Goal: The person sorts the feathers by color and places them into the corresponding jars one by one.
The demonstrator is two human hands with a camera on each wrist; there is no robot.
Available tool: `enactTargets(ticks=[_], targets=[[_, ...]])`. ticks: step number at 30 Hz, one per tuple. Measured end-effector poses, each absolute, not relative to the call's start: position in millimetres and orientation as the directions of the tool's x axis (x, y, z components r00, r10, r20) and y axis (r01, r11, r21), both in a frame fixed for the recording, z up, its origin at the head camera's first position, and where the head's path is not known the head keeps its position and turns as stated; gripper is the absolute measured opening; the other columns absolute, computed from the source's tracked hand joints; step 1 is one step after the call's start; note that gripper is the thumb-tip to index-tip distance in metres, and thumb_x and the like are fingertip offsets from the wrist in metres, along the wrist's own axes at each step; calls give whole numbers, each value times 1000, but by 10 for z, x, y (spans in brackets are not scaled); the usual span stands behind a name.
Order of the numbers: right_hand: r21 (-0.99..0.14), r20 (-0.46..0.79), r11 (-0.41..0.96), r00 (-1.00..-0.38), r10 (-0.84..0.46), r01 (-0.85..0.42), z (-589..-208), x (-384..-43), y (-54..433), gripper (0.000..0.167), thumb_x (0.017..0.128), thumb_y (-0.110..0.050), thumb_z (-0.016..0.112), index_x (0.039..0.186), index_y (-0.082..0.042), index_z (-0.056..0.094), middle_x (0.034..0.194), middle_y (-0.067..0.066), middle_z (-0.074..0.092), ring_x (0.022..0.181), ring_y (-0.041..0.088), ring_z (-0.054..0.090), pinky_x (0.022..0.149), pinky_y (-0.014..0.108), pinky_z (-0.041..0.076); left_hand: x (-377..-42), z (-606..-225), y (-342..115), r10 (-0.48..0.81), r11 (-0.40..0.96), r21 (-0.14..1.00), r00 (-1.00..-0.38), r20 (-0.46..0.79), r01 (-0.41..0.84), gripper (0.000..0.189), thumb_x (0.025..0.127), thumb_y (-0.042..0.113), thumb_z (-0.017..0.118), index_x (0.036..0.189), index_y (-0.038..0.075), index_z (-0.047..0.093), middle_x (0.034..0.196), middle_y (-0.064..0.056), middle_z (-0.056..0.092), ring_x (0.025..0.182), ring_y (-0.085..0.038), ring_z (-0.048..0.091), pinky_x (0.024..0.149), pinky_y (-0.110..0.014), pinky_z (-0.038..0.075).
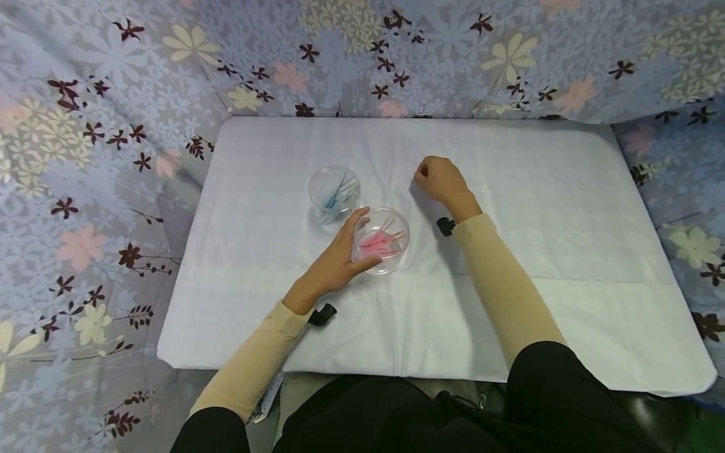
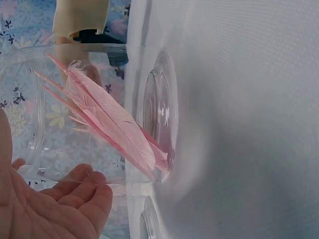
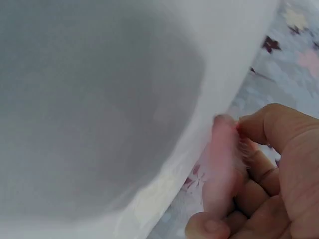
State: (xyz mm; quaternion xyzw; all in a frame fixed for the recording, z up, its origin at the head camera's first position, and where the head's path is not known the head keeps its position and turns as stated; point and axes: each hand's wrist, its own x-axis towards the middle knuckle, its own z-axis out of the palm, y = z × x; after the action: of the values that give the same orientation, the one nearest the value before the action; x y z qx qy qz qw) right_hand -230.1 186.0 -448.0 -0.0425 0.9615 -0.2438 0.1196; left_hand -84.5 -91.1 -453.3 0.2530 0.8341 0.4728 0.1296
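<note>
My left hand (image 1: 334, 258) holds a clear plastic cup (image 1: 389, 267) from its left side, thumb in front and fingers behind. Pink feathers (image 2: 112, 117) lean inside that cup, and its round foot (image 2: 169, 114) is at the white cloth. To the right and farther back, my right hand (image 1: 442, 178) is over the cloth. The right wrist view shows its thumb and finger pinching a blurred pink feather (image 3: 223, 159). Just behind the left hand stands a second clear cup (image 1: 314, 182) with blue feathers (image 1: 338, 196) in it.
A white cloth (image 1: 578, 239) covers the table, with a crease running across its right half. Floral fabric (image 1: 351, 56) hangs behind the table and along both sides. Small black cameras (image 1: 323, 314) sit at the wrists.
</note>
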Motion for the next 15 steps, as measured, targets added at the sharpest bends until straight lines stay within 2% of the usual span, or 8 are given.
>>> enactTargets(ticks=[3, 7, 12, 15], targets=[[-568, -202, 823, -971, -128, 10, -4430, -2245, 1917, 28, 103, -21, 51, 122, -3, 62, 109, 17, 63, 87, 31, 58, 78, 44, 47, -855, -4530, -914, 546, 419, 856, -837, 29, 303, 92, 93, 51, 69, 159, 35, 7, 158, -12, 34, 145, -22, 34, 120, -48, 27], [-614, -210, 789, -964, -164, -1, -4413, -2215, 1952, 34, 103, -19, 53, 132, -3, 63, 120, 20, 63, 100, 33, 58, 89, 48, 46, -858, -4530, -913, 546, 413, 860, -838, 30, 300, 93, 92, 49, 70, 159, 34, 7, 158, -13, 33, 145, -23, 34, 119, -48, 27], [-631, -205, 775, -961, -187, -16, -4369, -2189, 1954, 30, 101, -24, 59, 123, -8, 71, 122, 14, 68, 107, 32, 58, 102, 53, 38, -853, -4539, -906, 544, 409, 863, -839, 30, 296, 93, 92, 47, 71, 159, 33, 7, 158, -13, 34, 145, -24, 34, 120, -48, 27], [-638, -162, 769, -969, -186, -41, -4289, -2160, 1932, 27, 99, -26, 62, 116, -9, 74, 114, 12, 72, 102, 30, 61, 102, 54, 37, -852, -4546, -901, 543, 412, 862, -839, 27, 295, 93, 92, 49, 70, 159, 33, 7, 158, -12, 33, 146, -22, 34, 120, -47, 27]])
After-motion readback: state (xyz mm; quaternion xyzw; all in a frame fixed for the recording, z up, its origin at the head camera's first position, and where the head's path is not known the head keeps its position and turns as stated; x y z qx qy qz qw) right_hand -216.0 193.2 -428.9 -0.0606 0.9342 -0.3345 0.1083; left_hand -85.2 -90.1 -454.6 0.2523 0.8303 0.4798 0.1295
